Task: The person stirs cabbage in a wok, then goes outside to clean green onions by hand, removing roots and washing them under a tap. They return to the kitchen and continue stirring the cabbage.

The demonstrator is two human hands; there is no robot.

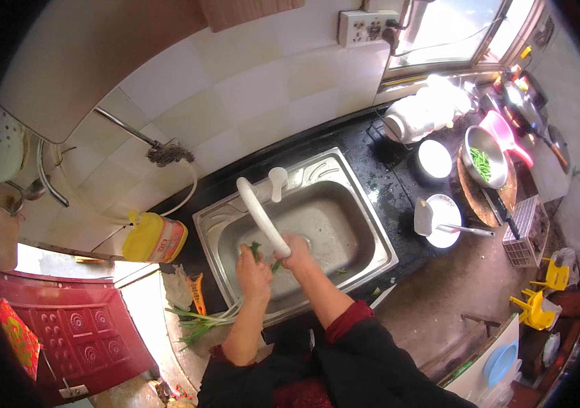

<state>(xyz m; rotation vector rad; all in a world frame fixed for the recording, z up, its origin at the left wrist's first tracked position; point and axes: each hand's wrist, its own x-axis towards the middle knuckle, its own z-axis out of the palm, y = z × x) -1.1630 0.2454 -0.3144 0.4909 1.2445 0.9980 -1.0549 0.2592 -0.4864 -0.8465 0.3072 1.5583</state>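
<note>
Both hands are over the stainless steel sink (343, 219), close to the mouth of the white curved faucet (262, 214). My left hand (253, 273) is closed around a small dark green leafy vegetable (255, 248). My right hand (294, 251) is under the spout, partly hidden by it; a bit of green shows beside its fingers, and whether it grips this cannot be told. Green onions (203, 324) lie at the sink's near left corner, with their white stalks passing behind my left forearm. A small green scrap lies in the basin on the right.
A yellow jug (154, 238) and an orange-handled tool (197, 294) are left of the sink. To the right are a white bowl (434, 158), a ladle on a white dish (445, 239), and a metal bowl of cut green vegetables (499, 163) beside a knife (499, 209) on a round board.
</note>
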